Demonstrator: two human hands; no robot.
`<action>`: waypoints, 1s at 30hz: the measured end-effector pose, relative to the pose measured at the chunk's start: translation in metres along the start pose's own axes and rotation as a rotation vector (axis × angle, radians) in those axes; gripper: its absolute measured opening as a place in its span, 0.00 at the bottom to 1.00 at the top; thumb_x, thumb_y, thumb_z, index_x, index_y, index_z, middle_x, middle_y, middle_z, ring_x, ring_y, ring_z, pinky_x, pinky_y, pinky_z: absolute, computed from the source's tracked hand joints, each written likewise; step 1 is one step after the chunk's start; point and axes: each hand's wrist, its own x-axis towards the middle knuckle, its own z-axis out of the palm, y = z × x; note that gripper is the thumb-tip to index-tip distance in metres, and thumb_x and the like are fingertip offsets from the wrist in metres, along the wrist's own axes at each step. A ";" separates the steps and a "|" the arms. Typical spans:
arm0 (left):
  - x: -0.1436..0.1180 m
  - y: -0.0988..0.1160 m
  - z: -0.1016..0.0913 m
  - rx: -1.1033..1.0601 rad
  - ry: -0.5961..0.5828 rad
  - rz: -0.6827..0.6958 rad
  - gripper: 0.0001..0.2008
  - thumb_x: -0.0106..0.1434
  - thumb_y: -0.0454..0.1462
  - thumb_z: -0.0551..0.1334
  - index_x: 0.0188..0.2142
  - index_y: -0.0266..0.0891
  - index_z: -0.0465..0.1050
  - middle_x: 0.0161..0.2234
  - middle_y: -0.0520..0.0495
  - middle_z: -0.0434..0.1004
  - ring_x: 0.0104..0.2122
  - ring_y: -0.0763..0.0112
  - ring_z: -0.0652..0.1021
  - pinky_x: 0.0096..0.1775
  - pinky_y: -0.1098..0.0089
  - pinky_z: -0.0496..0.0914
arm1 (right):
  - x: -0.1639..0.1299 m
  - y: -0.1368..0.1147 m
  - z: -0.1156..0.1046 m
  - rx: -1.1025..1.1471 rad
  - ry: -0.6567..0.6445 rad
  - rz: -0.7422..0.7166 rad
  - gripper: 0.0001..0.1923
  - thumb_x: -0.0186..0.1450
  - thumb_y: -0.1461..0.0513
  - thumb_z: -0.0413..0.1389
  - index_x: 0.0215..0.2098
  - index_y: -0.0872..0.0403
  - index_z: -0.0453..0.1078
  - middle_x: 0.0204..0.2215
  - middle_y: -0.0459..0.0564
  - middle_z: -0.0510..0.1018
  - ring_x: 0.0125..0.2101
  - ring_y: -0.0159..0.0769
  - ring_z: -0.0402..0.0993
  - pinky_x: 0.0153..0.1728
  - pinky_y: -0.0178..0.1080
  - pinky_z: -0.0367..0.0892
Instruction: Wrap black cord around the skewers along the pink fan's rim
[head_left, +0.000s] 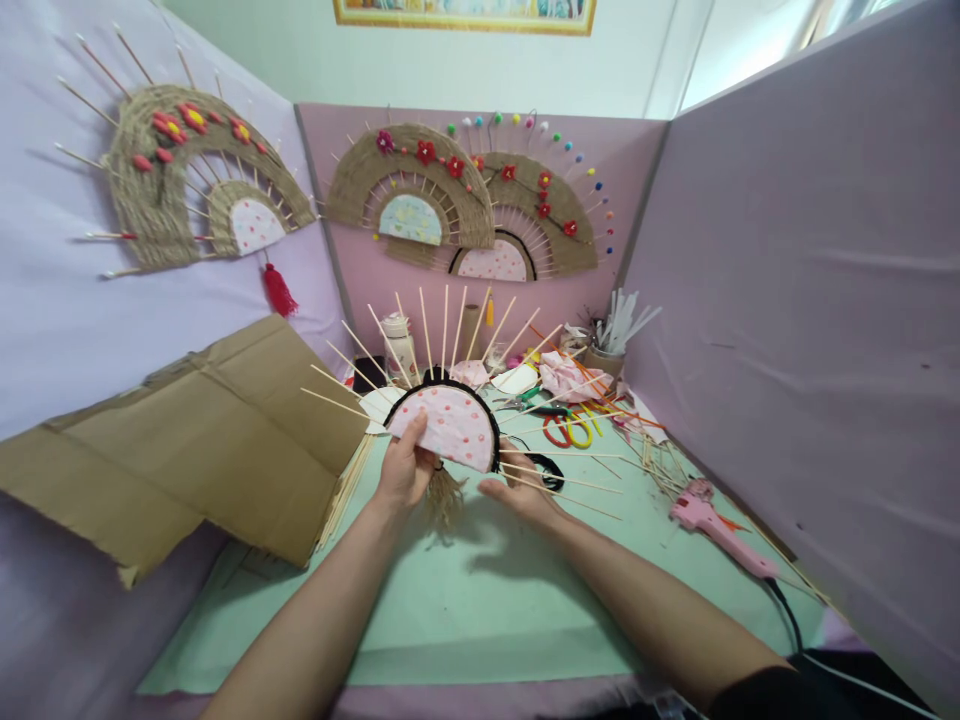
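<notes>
My left hand [405, 470] pinches the half-round fan piece [450, 425] at its lower left corner, thumb pressed on the pink front and the fingers behind it, so the piece stands upright above the green mat [480, 600] with its straight edge running left to right between my two hands. My right hand [521, 490] sits just below the right end of that edge, palm turned up and fingers loosely spread; it seems to touch the lowest sticks there, though I cannot tell whether it grips anything. The left hand is the one carrying the weight. The piece is a half disc of pink cloth with small red dots, rimmed in black, and thin wooden sticks [445, 320] radiate from the curved rim like spokes, up and out to both sides. A tuft of jute twine [444, 497] hangs beneath it between my wrists. To my left a sheet of cardboard [195, 440] leans over the mat; to the right lie scissors [568, 428] and, nearer me, a pink glue gun [712, 525]. Finished fans [420, 190] hang on the back wall.
</notes>
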 end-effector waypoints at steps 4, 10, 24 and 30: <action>-0.004 -0.009 0.000 0.096 -0.089 -0.015 0.12 0.52 0.36 0.65 0.37 0.35 0.71 0.33 0.47 0.78 0.31 0.71 0.77 0.36 0.72 0.71 | -0.001 -0.002 0.008 0.215 0.035 0.070 0.17 0.57 0.53 0.56 0.42 0.52 0.71 0.36 0.52 0.78 0.36 0.41 0.74 0.37 0.42 0.68; -0.005 -0.011 -0.004 0.576 -0.097 0.364 0.18 0.54 0.42 0.62 0.44 0.39 0.67 0.43 0.44 0.72 0.43 0.68 0.73 0.45 0.67 0.65 | 0.010 0.002 -0.003 0.309 0.249 0.097 0.15 0.59 0.53 0.54 0.34 0.57 0.73 0.27 0.52 0.78 0.25 0.34 0.72 0.27 0.37 0.67; -0.030 -0.044 0.048 0.446 -0.560 -0.324 0.16 0.57 0.47 0.58 0.24 0.36 0.68 0.20 0.50 0.67 0.24 0.74 0.69 0.33 0.70 0.65 | 0.002 -0.021 -0.018 -0.034 0.315 -0.039 0.23 0.62 0.54 0.50 0.13 0.55 0.59 0.10 0.43 0.62 0.16 0.27 0.60 0.22 0.32 0.57; -0.017 -0.054 0.059 0.093 -0.427 -0.231 0.11 0.50 0.38 0.66 0.34 0.37 0.72 0.29 0.47 0.75 0.32 0.69 0.74 0.38 0.70 0.67 | 0.002 -0.025 -0.018 0.002 0.298 -0.008 0.14 0.60 0.54 0.53 0.24 0.54 0.69 0.16 0.45 0.69 0.20 0.31 0.64 0.23 0.35 0.62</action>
